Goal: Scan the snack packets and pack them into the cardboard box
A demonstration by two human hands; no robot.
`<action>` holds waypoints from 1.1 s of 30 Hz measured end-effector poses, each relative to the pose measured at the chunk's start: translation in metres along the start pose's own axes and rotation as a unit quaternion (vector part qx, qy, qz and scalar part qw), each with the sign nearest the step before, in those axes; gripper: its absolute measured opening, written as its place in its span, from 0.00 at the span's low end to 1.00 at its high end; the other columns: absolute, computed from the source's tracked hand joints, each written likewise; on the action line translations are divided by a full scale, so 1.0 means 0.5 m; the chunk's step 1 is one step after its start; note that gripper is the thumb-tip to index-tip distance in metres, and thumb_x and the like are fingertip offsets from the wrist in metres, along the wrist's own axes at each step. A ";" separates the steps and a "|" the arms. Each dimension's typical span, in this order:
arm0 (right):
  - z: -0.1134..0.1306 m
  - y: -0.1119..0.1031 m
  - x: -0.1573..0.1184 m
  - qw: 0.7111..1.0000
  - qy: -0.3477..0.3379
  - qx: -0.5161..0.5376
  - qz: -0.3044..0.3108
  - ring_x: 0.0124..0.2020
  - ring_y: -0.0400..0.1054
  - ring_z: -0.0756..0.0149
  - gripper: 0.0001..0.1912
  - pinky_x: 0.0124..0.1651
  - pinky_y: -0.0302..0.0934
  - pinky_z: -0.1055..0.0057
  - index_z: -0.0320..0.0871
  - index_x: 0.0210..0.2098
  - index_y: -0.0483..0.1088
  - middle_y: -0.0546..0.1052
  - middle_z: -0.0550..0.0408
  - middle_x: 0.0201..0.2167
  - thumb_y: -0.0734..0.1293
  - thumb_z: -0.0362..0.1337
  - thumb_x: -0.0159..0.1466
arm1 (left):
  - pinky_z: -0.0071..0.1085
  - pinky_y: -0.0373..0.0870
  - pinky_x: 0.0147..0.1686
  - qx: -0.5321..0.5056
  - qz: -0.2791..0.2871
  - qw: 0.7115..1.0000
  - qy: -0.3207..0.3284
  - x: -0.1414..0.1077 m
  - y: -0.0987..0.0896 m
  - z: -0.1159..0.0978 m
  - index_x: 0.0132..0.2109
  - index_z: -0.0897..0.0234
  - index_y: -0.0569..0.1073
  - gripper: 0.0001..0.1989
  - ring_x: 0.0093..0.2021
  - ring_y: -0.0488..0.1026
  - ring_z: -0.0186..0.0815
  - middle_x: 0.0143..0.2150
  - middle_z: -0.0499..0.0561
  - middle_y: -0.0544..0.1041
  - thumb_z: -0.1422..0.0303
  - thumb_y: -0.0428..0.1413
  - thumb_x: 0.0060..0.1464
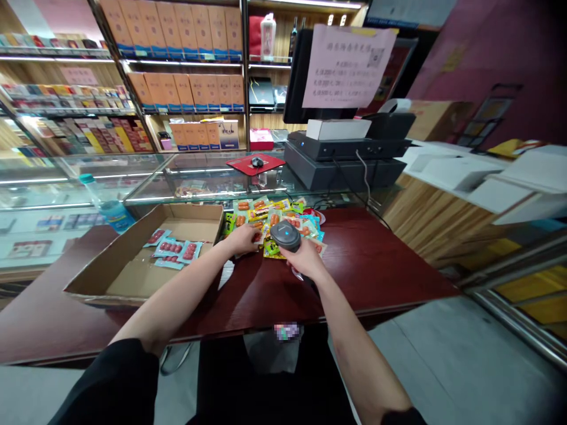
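My right hand [306, 260] is wrapped round the handle of a dark grey barcode scanner [286, 234], which has a small blue light on top. The scanner's head is over a heap of small snack packets [274, 219] on the dark red table. At the left edge of that heap, my left hand [245, 239] has its fingers closed on a small sausage packet [262, 235], partly hidden by the fingers. To the left, a shallow cardboard box [128, 277] holds several clear packets of reddish sausages [172, 248].
A blue-capped bottle [113, 212] is behind the box's left side. Beyond the table runs a glass display counter [177, 177] with a mouse [257, 162] on a red pad. A monitor [297, 77] with a paper sign stands above a cash drawer [341, 168]; cables hang down from it.
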State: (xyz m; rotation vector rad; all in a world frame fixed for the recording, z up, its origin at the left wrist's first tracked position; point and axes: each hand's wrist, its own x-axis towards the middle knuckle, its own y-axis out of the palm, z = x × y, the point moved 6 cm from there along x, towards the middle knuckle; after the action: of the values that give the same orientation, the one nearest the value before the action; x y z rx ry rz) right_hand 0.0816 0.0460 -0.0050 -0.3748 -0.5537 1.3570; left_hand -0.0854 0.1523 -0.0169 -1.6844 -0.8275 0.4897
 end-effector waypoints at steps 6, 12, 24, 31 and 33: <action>0.001 0.007 -0.009 1.000 0.006 -0.003 0.007 0.18 0.71 0.63 0.12 0.25 0.64 0.71 0.42 0.30 0.71 0.74 0.55 0.16 0.67 0.45 0.58 | 0.28 0.69 0.33 -0.213 -0.127 0.958 -0.145 -0.001 -0.040 0.069 0.38 0.65 0.79 0.12 0.30 0.74 0.35 0.29 0.50 0.78 0.66 0.56 0.48; -0.001 0.010 -0.011 1.000 0.005 -0.009 0.009 0.18 0.71 0.64 0.12 0.26 0.63 0.71 0.42 0.31 0.72 0.75 0.55 0.16 0.67 0.46 0.57 | 0.28 0.73 0.28 -0.535 -0.166 0.803 -0.206 -0.010 -0.043 0.100 0.38 0.67 0.75 0.14 0.32 0.74 0.34 0.34 0.50 0.78 0.66 0.62 0.42; 0.017 0.010 -0.016 1.000 -0.018 -0.018 0.006 0.19 0.71 0.63 0.13 0.26 0.63 0.71 0.42 0.34 0.73 0.75 0.55 0.17 0.67 0.45 0.58 | 0.25 0.65 0.27 -0.548 -0.188 0.788 -0.208 -0.007 -0.049 0.101 0.31 0.67 0.75 0.12 0.23 0.70 0.28 0.25 0.47 0.76 0.68 0.66 0.37; 0.019 0.012 -0.013 1.000 -0.022 -0.014 0.000 0.20 0.71 0.62 0.12 0.26 0.63 0.71 0.42 0.33 0.72 0.75 0.55 0.17 0.67 0.46 0.57 | 0.27 0.67 0.31 -0.529 -0.164 0.808 -0.203 -0.005 -0.034 0.093 0.33 0.67 0.79 0.15 0.25 0.70 0.29 0.25 0.48 0.77 0.65 0.68 0.35; 0.020 0.016 -0.012 1.000 -0.027 -0.013 0.007 0.20 0.71 0.63 0.13 0.26 0.63 0.71 0.42 0.33 0.73 0.75 0.55 0.17 0.67 0.46 0.58 | 0.28 0.68 0.35 -0.544 -0.133 0.807 -0.188 -0.003 -0.025 0.086 0.35 0.68 0.79 0.19 0.28 0.72 0.30 0.28 0.49 0.79 0.65 0.70 0.32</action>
State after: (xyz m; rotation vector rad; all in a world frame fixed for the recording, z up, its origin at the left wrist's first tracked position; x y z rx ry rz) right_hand 0.0684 0.0408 -0.0022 -0.3658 -0.6148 1.3773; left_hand -0.1196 0.1812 -0.0168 -2.4688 -1.8479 0.1120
